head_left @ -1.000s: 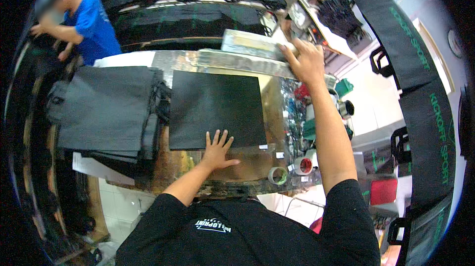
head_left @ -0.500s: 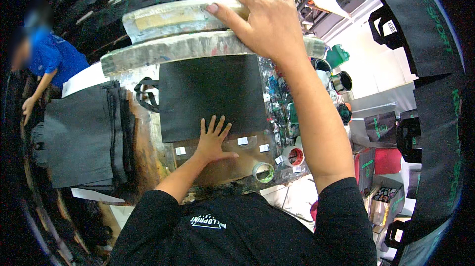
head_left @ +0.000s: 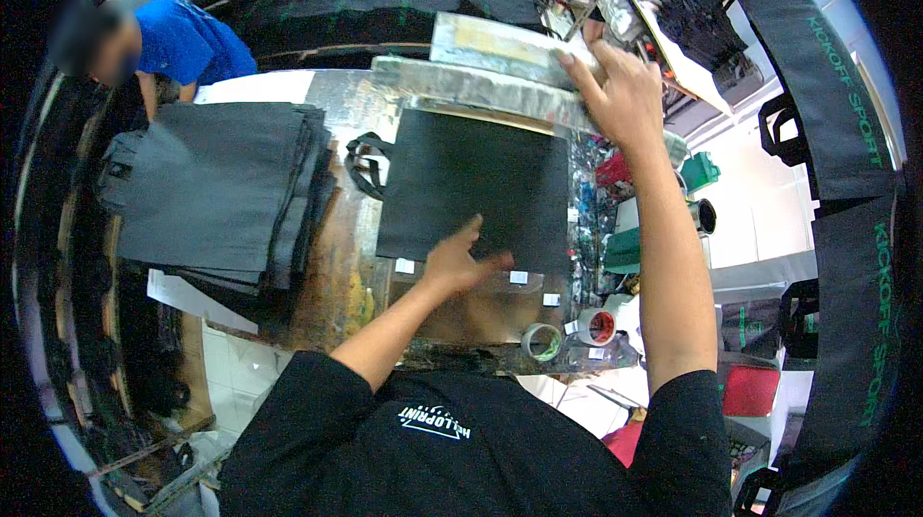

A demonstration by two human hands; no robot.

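While the black bag (head_left: 486,176) lies flat on the table (head_left: 327,296), left hand (head_left: 461,258) spread loose and kinda blurry over its near edge, right hand (head_left: 623,99) gripping a paint-smeared board (head_left: 490,41) past it, green lettering on hanging bags (head_left: 846,258) far right, white print on shirt (head_left: 481,469)

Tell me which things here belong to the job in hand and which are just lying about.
Likely part of it:
Black bag, left hand over its near edge
Pale board, in the right hand's grip
Frame, beside the board
Bag stack, probably

Seemingly just lying about:
Clear tape roll
Red-lined tape roll
Green item
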